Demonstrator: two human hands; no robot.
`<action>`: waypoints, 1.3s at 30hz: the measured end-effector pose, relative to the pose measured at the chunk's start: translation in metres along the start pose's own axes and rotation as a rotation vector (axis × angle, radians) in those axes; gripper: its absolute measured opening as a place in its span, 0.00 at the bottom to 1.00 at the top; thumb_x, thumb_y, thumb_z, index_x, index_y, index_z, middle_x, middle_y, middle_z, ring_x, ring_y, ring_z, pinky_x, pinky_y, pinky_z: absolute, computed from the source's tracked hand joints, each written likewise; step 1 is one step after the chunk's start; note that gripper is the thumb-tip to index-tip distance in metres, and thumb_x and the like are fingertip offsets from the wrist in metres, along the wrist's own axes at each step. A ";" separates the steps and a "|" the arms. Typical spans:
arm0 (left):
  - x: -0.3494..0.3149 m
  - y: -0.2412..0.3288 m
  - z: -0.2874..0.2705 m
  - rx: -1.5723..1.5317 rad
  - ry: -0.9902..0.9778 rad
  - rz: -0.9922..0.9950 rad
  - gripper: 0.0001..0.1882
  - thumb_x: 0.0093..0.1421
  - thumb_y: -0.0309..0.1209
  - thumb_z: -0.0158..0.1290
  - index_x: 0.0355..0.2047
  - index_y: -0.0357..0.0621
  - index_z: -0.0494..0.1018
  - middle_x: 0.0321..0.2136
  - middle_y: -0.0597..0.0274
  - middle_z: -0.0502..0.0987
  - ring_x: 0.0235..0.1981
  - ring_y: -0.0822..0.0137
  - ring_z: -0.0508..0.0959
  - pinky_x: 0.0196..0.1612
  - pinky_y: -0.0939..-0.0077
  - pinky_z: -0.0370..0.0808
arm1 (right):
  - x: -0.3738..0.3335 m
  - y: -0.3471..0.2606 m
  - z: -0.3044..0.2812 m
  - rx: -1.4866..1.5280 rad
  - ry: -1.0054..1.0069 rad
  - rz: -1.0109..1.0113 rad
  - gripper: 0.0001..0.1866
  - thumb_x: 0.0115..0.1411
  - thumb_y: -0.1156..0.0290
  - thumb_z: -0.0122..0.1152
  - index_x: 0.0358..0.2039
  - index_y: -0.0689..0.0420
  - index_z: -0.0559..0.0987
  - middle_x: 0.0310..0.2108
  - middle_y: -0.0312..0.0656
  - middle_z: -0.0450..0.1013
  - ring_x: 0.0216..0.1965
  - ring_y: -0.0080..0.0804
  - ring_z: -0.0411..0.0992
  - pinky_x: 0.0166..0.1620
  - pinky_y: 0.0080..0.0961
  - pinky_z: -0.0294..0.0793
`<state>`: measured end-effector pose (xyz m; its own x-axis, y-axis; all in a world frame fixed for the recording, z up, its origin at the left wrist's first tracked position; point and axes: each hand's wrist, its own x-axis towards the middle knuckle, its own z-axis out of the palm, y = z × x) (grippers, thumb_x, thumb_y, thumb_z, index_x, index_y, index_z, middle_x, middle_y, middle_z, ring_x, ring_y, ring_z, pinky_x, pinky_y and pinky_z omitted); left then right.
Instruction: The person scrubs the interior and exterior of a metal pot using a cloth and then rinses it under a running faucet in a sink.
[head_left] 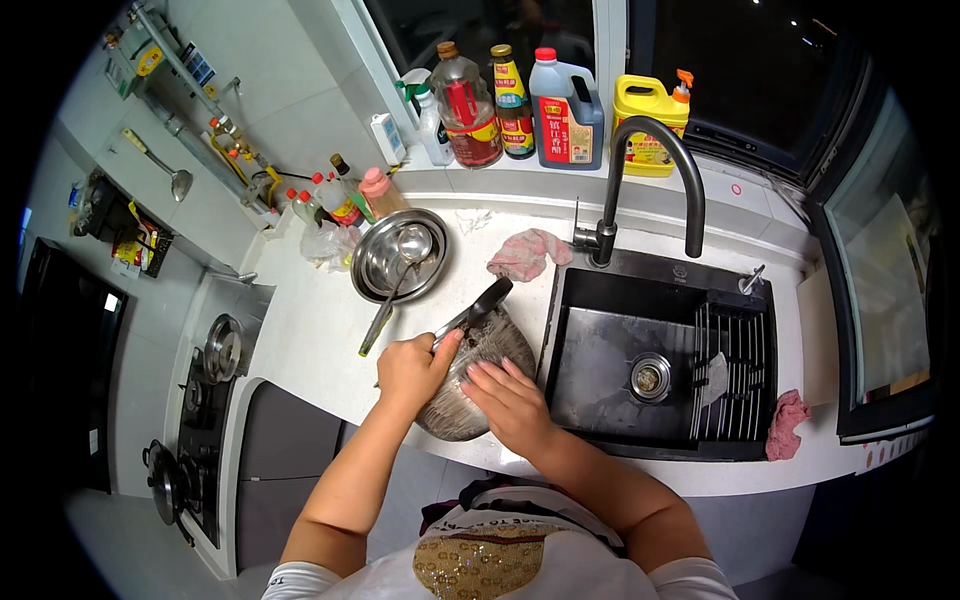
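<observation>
A scuffed grey-brown metal pot [462, 410] is tipped up at the counter's front edge, left of the sink. Its thick black handle [492, 296] points away from me. My left hand [408, 375] is closed around the pot's upper left side by the handle; its exact grip is partly hidden. My right hand [510, 402] lies flat on the worn surface, fingers stretched out. Beyond the left hand, a ladle [414, 244] rests in a steel bowl [365, 262], its handle hanging over the rim. A pink-and-white cloth [530, 254] is crumpled behind the pot.
To the right is a black sink [600, 350] with a tall tap [690, 190], a drying rack [735, 370] and a red cloth [788, 425]. Several bottles, including a large blue-grey jug [568, 115], stand on the sill. The stove [200, 430] is far left.
</observation>
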<state>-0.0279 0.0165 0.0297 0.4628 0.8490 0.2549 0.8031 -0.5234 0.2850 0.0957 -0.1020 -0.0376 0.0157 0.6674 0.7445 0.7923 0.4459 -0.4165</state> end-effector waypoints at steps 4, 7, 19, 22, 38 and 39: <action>0.002 -0.002 -0.004 0.016 -0.021 -0.021 0.30 0.56 0.55 0.51 0.12 0.39 0.73 0.09 0.48 0.71 0.13 0.48 0.73 0.18 0.59 0.69 | -0.011 -0.003 -0.005 -0.036 -0.002 -0.034 0.14 0.52 0.75 0.55 0.40 0.58 0.79 0.45 0.44 0.74 0.48 0.38 0.72 0.54 0.39 0.67; 0.003 -0.001 -0.001 0.017 -0.017 -0.006 0.30 0.57 0.55 0.50 0.12 0.40 0.74 0.10 0.47 0.71 0.13 0.48 0.73 0.18 0.58 0.69 | -0.043 0.001 -0.011 -0.056 -0.008 -0.066 0.13 0.53 0.73 0.55 0.40 0.57 0.80 0.45 0.44 0.74 0.47 0.38 0.72 0.53 0.38 0.68; 0.011 0.000 -0.003 0.030 -0.032 -0.067 0.30 0.58 0.55 0.48 0.16 0.39 0.76 0.12 0.45 0.73 0.17 0.46 0.75 0.22 0.55 0.71 | -0.038 0.009 -0.017 -0.139 -0.038 -0.041 0.14 0.53 0.74 0.53 0.40 0.59 0.78 0.45 0.46 0.73 0.48 0.38 0.72 0.54 0.38 0.67; 0.012 0.009 -0.003 0.048 -0.057 -0.066 0.30 0.58 0.55 0.48 0.16 0.39 0.76 0.13 0.45 0.73 0.18 0.45 0.75 0.23 0.55 0.72 | -0.018 0.007 -0.018 -0.118 -0.058 -0.078 0.14 0.53 0.74 0.52 0.41 0.60 0.77 0.46 0.46 0.73 0.47 0.39 0.72 0.53 0.38 0.67; 0.008 0.003 -0.002 0.009 -0.021 -0.098 0.32 0.58 0.56 0.48 0.15 0.37 0.74 0.13 0.43 0.72 0.18 0.43 0.74 0.24 0.53 0.70 | 0.024 0.004 -0.005 -0.087 -0.053 -0.076 0.13 0.52 0.73 0.54 0.39 0.60 0.77 0.44 0.45 0.72 0.46 0.40 0.71 0.51 0.39 0.69; 0.008 0.001 -0.003 0.023 -0.033 -0.106 0.31 0.58 0.56 0.48 0.16 0.38 0.75 0.13 0.43 0.73 0.18 0.44 0.75 0.24 0.54 0.71 | 0.022 0.004 -0.006 -0.090 -0.069 -0.079 0.13 0.52 0.73 0.53 0.39 0.60 0.77 0.44 0.46 0.72 0.46 0.40 0.71 0.51 0.39 0.69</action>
<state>-0.0247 0.0228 0.0351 0.3863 0.9017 0.1939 0.8566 -0.4287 0.2871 0.1023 -0.0891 -0.0197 -0.0886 0.6734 0.7340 0.8408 0.4456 -0.3074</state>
